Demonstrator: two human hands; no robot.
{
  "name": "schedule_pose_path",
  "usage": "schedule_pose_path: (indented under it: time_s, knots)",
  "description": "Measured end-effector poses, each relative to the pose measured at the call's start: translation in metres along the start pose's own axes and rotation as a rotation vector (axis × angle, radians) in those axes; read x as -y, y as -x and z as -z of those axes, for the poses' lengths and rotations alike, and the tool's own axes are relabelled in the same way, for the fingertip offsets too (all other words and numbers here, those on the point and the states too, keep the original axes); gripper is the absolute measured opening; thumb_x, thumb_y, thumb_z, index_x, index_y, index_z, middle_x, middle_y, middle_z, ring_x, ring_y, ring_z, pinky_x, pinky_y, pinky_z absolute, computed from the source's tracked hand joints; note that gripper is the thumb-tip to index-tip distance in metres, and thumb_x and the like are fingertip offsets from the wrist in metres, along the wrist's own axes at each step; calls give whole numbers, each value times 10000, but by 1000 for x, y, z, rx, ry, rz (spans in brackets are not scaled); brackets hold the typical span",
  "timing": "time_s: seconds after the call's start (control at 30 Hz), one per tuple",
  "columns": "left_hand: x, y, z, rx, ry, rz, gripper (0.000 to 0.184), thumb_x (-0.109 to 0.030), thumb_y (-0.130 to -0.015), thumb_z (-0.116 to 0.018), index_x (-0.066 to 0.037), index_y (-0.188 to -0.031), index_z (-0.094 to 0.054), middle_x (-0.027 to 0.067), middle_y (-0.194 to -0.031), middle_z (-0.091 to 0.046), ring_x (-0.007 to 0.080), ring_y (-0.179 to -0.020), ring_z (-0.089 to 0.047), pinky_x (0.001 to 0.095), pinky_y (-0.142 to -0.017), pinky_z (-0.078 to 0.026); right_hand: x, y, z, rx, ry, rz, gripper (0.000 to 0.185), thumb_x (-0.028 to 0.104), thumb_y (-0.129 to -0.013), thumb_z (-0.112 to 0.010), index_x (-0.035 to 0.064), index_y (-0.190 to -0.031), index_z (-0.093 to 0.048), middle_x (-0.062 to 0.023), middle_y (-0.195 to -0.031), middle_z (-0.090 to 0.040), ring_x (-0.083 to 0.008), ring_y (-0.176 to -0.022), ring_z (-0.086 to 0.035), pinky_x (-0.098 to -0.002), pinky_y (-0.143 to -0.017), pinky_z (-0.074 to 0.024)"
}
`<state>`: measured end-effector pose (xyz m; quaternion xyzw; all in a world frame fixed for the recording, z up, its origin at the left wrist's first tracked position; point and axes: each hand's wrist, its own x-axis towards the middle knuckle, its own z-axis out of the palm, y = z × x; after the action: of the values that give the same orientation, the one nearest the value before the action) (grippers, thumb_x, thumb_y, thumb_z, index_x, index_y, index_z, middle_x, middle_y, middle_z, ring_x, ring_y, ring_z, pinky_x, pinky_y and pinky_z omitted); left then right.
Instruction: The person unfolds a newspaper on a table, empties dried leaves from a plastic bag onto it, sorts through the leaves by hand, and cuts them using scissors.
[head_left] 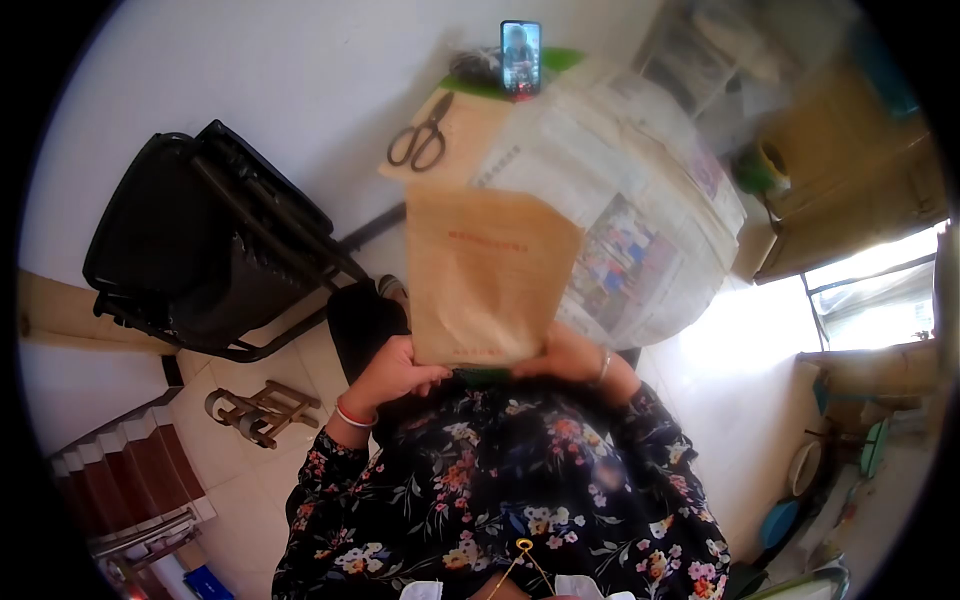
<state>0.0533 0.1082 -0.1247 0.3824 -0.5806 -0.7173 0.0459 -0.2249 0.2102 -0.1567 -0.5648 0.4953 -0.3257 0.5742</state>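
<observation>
As it's held, the envelope [488, 285] points lengthwise forward.

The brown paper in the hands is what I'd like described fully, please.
The brown paper looks smooth and lightly creased, with red print, too small to read, near its top and bottom. Its upper right corner is slanted. The left hand and right hand hold it near its lower corners; in this view it partly hides the newspaper.

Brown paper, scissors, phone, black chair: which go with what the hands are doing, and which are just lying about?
With the job:
brown paper, held by left hand and right hand
scissors, perhaps; nearby, untouched

Probably just about:
phone, upright
black chair
</observation>
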Motion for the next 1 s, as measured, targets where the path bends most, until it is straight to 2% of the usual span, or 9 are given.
schedule_pose_path:
  time_s: [0.17,0.27,0.47,0.5,0.57,0.7,0.77,0.83,1.0]
  knots:
    - [-5,-10,-1,49,10,-129,143,-13,-832,-686,45,-963,-679,64,-756,-693,112,-621,-643,232,-565,-509,23,11,9,-118,131,-50,468,200,-777,-769,15,-1184,-628,-136,-1097,-694,-209,-994,-650,-327,-880,-507]
    - [-23,-14,-15,26,45,-178,137,1,-838,-672,61,-962,-674,85,-783,-707,146,-666,-671,247,-605,-535,40,14,9,-172,-14,16,586,178,-753,-815,-14,-1249,-570,-159,-1198,-633,-256,-1117,-584,-350,-965,-454]
    - [-36,-49,-34,-83,249,-209,206,-6,-873,-633,63,-1066,-636,134,-917,-710,186,-772,-688,287,-704,-554,51,15,37,-360,72,235,353,105,-813,-743,5,-1139,-651,-115,-1037,-702,-220,-954,-657,-347,-834,-526]
    - [-38,-57,-35,-87,293,-226,223,-20,-886,-623,60,-1094,-623,140,-943,-705,188,-797,-687,291,-725,-552,57,17,48,-389,15,107,328,84,-814,-732,4,-1123,-657,-112,-1018,-704,-212,-929,-660,-340,-816,-530]
    - [-38,-72,-32,-132,324,-258,246,-47,-909,-603,54,-1134,-599,147,-983,-697,191,-834,-682,294,-751,-547,74,20,87,-439,-103,-144,281,42,-817,-711,1,-1091,-668,-106,-980,-708,-195,-880,-667,-326,-780,-538]
    - [-26,-89,-13,-258,251,-289,219,-79,-941,-565,48,-1117,-591,143,-973,-691,188,-834,-668,286,-744,-533,41,0,209,-655,-117,188,181,26,-860,-641,-5,-1034,-686,-94,-951,-703,-192,-881,-671,-292,-730,-544]
    - [-19,-91,-5,-295,229,-256,214,-78,-943,-561,49,-1113,-591,146,-966,-690,185,-828,-665,287,-737,-532,33,-24,271,-721,639,332,176,69,-903,-598,-12,-1034,-682,-107,-1024,-686,-208,-948,-664,-309,-757,-550]
    - [-15,-88,-1,-351,250,-195,206,-73,-945,-554,53,-1104,-592,150,-960,-687,179,-819,-661,285,-732,-531,17,-62,327,-777,101,225,214,94,-923,-571,-17,-1083,-659,-110,-1084,-663,-224,-996,-652,-334,-785,-555]
    - [-1,-78,11,-460,334,-125,182,-58,-944,-547,41,-1087,-602,128,-947,-683,170,-824,-660,279,-736,-531,-24,-159,428,-843,112,185,287,188,-927,-575,-10,-1127,-632,-88,-1043,-654,-230,-984,-654,-347,-751,-564]
